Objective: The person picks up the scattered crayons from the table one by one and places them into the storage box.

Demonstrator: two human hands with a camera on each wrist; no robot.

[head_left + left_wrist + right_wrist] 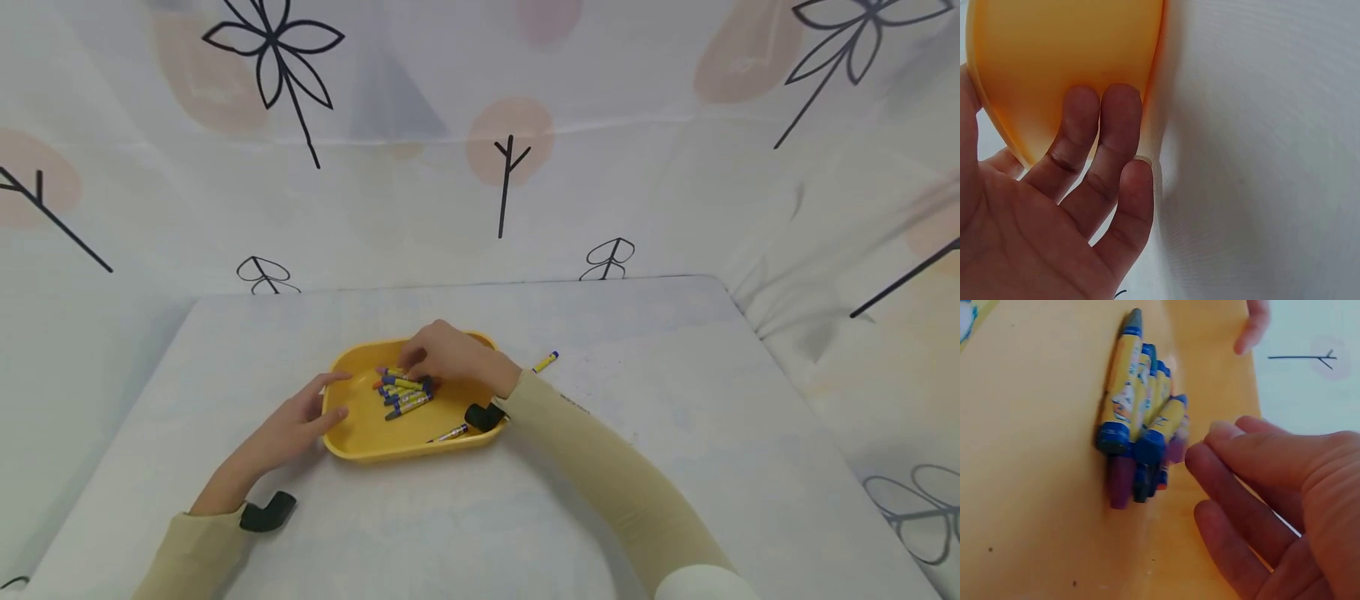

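Observation:
A shallow yellow tray (pixel 420 455) stands on the table. My left hand (pixel 296 423) holds its left end, thumb and forefinger over the rim. In the left wrist view, other fingers (pixel 1119 119) rest against the tray's outer wall (pixel 1066 44). Inside the tray lies a small pile of crayons (pixel 408 404) in yellow wrappers with blue bands; purple, dark and orange tips show in the right wrist view. Beside the pile, my right hand (pixel 450 354) reaches in from the right. Its fingertips (pixel 1200 456) are loosely bent close to the crayons, with nothing visible between them.
One loose crayon (pixel 450 434) lies inside the tray near its front wall. Another crayon (pixel 545 362) lies on the table (pixel 637 350) just right of the tray. A patterned cloth (pixel 420 192) hangs behind the table. Each wrist carries a dark camera mount (pixel 268 512).

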